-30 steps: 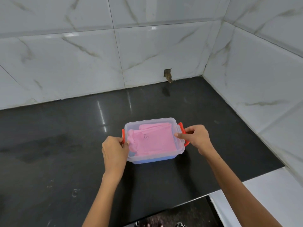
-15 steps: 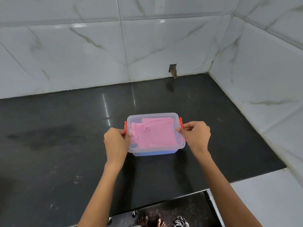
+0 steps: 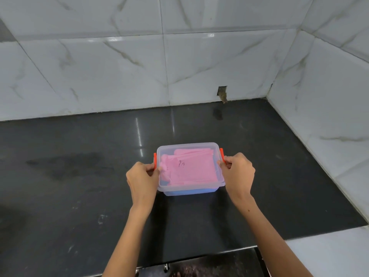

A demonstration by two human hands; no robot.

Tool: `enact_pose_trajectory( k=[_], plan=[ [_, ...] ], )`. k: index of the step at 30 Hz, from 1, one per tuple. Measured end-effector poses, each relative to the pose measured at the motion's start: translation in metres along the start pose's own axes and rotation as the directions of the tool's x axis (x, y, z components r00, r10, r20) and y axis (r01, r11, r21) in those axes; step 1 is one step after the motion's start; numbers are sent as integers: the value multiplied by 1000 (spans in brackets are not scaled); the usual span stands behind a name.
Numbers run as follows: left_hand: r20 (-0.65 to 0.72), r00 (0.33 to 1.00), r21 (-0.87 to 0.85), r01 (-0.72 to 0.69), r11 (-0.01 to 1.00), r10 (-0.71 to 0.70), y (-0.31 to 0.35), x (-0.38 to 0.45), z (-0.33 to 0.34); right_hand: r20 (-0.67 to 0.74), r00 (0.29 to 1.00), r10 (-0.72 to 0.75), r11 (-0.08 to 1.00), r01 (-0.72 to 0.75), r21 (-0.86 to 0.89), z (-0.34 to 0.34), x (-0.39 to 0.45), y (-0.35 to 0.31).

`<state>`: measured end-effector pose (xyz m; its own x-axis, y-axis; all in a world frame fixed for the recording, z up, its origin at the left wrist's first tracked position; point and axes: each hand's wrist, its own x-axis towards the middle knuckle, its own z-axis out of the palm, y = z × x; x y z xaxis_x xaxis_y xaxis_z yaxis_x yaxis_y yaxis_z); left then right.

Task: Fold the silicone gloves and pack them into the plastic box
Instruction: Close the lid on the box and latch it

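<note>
A clear plastic box with a see-through lid on top and orange side clips stands on the black counter. Folded pink silicone gloves lie flat inside it, seen through the lid, with a small dark mark on top. My left hand grips the box's left side at the orange clip. My right hand grips the right side, fingers curled round the other orange clip.
White marble-look tiled walls close the counter at the back and right, with a small hole in the tile near the corner. The counter's front edge runs just below my forearms. A white surface adjoins at the lower right.
My right hand has closed further round the right clip, which stood out from the box one second ago. The left hand stays at the left clip. The box has not moved on the counter.
</note>
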<state>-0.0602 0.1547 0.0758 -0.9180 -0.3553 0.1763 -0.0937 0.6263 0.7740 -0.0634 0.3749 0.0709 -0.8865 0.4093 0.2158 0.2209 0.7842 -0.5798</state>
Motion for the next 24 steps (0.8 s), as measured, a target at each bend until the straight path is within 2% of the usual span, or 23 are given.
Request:
enact_pose_trajectory(
  k=[8,12,19,24],
  plan=[
    [-62,996,25,71,997,-70,-34,39,-34,97,992,-75,997,72,33,40,11,-58],
    [-105,989,7,104,995,-102,-52,65,-58,122,990,-73,993,61,100,67,14,-99],
    [-90,982,-30,166,986,-168,-77,108,-88,194,978,-71,993,52,105,101,14,-148],
    [-89,983,-51,155,987,-159,-85,116,-87,148,988,-49,992,31,122,111,14,-150]
  ],
)
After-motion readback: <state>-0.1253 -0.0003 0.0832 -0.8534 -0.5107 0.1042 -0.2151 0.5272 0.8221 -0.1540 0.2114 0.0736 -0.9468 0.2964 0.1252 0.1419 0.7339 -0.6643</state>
